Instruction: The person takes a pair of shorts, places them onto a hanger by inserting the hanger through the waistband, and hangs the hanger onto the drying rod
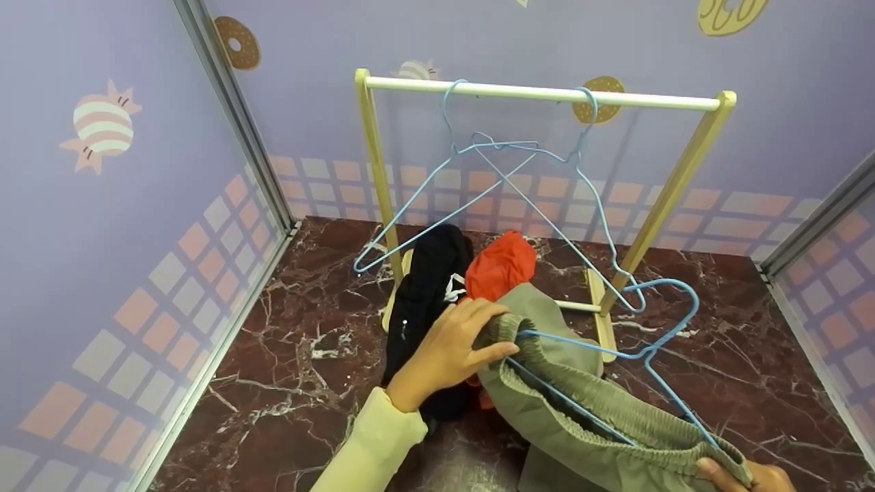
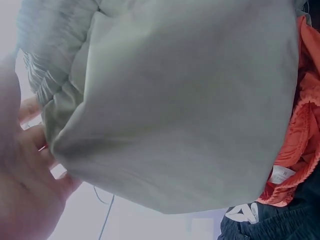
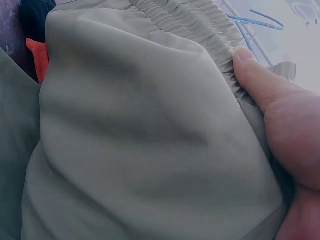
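Olive-grey elastic-waist trousers [image 1: 567, 417] are held up in front of me with the waistband stretched open. A blue wire hanger [image 1: 696, 304] sits partly inside the waistband, its hook sticking out toward the rack. My left hand [image 1: 441, 345] grips the waistband at its left end, with the thumb along the inner edge. At the opposite end my right hand [image 1: 755, 476] pinches the band, partly cut off by the head view's bottom edge. The right wrist view shows that thumb [image 3: 260, 82] pressed on the gathered elastic; the fingers behind are hidden.
A wooden rack with a white rail [image 1: 533, 92] stands by the back wall, and two blue wire hangers hang from it. Beneath lie a black garment [image 1: 427, 294] with white cord and a red garment [image 1: 502, 263] on the dark marbled surface [image 1: 273, 383]. Patterned walls enclose the sides.
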Demonstrator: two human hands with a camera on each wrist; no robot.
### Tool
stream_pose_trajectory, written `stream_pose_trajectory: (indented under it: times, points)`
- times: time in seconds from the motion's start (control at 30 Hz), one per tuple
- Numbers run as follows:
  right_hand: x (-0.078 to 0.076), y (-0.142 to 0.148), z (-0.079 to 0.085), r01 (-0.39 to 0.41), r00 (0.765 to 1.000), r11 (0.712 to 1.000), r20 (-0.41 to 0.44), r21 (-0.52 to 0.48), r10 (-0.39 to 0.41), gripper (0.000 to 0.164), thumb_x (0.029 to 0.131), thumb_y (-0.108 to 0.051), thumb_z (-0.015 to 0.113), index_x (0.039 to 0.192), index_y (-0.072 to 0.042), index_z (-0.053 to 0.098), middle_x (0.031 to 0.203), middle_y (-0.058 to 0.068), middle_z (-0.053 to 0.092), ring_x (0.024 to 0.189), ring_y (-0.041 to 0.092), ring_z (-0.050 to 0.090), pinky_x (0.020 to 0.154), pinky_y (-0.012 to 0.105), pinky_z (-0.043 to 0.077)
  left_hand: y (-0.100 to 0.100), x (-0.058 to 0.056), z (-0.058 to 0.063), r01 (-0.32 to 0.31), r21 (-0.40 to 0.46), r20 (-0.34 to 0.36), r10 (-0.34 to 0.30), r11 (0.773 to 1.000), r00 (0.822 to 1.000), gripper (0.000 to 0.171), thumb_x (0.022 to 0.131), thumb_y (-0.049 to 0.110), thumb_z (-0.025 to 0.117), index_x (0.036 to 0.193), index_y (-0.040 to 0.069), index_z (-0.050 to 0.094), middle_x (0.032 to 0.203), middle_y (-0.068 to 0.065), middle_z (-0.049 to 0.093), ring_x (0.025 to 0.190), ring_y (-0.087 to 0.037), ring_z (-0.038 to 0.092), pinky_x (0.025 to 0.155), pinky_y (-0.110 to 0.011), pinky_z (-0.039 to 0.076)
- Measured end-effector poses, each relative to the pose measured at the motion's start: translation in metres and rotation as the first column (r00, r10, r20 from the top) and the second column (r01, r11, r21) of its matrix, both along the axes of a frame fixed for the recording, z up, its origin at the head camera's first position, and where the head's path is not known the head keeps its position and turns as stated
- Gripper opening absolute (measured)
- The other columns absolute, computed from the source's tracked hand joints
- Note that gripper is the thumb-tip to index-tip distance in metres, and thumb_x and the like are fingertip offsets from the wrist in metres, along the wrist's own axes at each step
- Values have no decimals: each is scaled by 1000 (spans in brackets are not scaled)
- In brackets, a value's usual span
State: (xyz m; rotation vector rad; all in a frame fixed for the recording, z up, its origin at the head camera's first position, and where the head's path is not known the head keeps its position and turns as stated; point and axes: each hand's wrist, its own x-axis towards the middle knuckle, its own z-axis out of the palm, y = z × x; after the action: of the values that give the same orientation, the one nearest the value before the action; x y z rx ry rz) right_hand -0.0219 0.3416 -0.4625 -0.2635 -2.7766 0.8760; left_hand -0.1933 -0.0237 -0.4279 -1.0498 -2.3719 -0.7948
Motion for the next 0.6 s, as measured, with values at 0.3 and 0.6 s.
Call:
stream_pose_trajectory:
  times: [0.3, 0.6]
  points:
    - [-7, 17, 0, 56, 947, 997, 318, -43, -40, 34, 84, -28, 62, 64, -1, 63, 61, 11, 64, 49, 9, 55, 51, 24, 43, 3, 1, -4, -10, -85, 74, 16, 996, 997, 67, 86, 63, 43, 140, 24, 34, 141, 5, 38, 129, -13, 37, 99, -43, 35]
    - [-12, 26, -10, 85, 907, 994, 417, -63, -51, 41, 87, -38, 56, 68, -2, 63, 60, 8, 62, 54, 12, 55, 54, 26, 44, 3, 2, -10, 7, -114, 134, 8, 993, 991, 69, 88, 61, 40, 144, 24, 25, 150, 2, 25, 137, -18, 27, 102, -49, 32]
